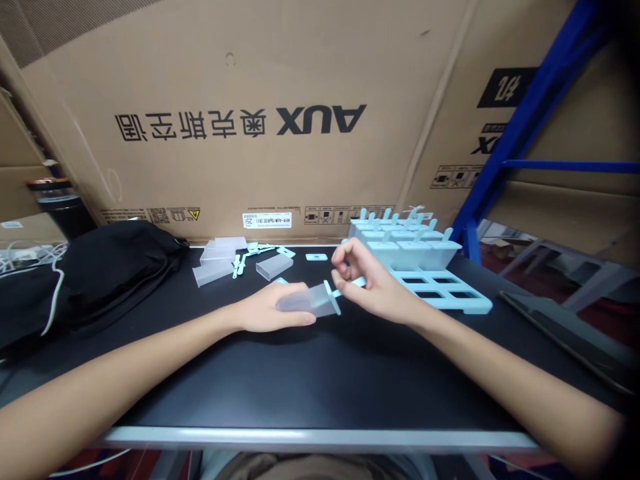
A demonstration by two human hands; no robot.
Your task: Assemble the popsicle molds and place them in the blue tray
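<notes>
My left hand (270, 308) is wrapped round a frosted, clear popsicle mold (305, 301), which lies on its side above the table. A light blue lid (333, 297) sits at the mold's right end. From the lid a blue popsicle stick (350, 288) points to the right. My right hand (367, 277) is closed on that stick, thumb and fingers pinching it. Behind my right hand stand several filled-in molds (425, 252) with blue lids and upright sticks, in rows by a light blue rack (470, 303) with rectangular openings.
Loose clear molds (215, 272), blue sticks (239, 265) and a blue lid (316, 257) lie at the back of the black table (280, 380). A black bag (115, 267) and a dark cup (60, 207) are left. Cardboard boxes (240, 60) stand behind; a blue rack post (520, 113) is right.
</notes>
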